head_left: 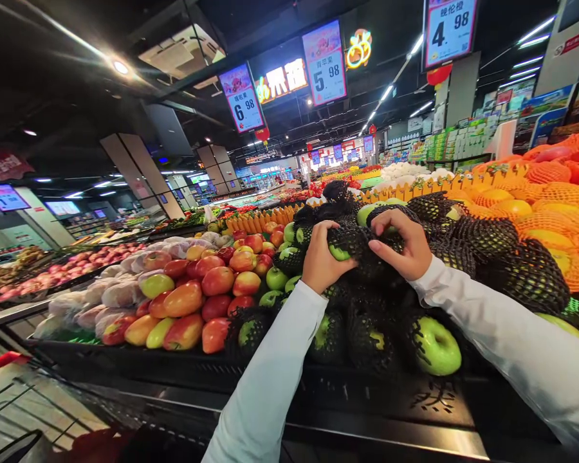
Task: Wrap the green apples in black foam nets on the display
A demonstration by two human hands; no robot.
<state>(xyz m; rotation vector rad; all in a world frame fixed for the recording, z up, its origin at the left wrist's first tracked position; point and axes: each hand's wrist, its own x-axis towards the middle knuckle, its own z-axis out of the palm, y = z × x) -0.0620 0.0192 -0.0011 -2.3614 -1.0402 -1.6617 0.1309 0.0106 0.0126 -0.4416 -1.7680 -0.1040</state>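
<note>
My left hand (322,258) is wrapped round a green apple (340,252) in a black foam net (351,238), above the heap. My right hand (407,245) is at the right side of the same apple, its thumb and fingers curled on the dark netting. The exact grip of those fingertips is partly hidden against the black mesh. Below and around both hands lie more netted green apples; one with its net pulled low, a bare-topped green apple (438,346), rests at the front edge.
Red and yellow apples (218,281) are heaped on the left, with wrapped pale fruit (120,292) beyond. Oranges in orange nets (550,206) lie on the right. A black display ledge (376,402) runs along the front. A shopping cart (19,405) stands at lower left.
</note>
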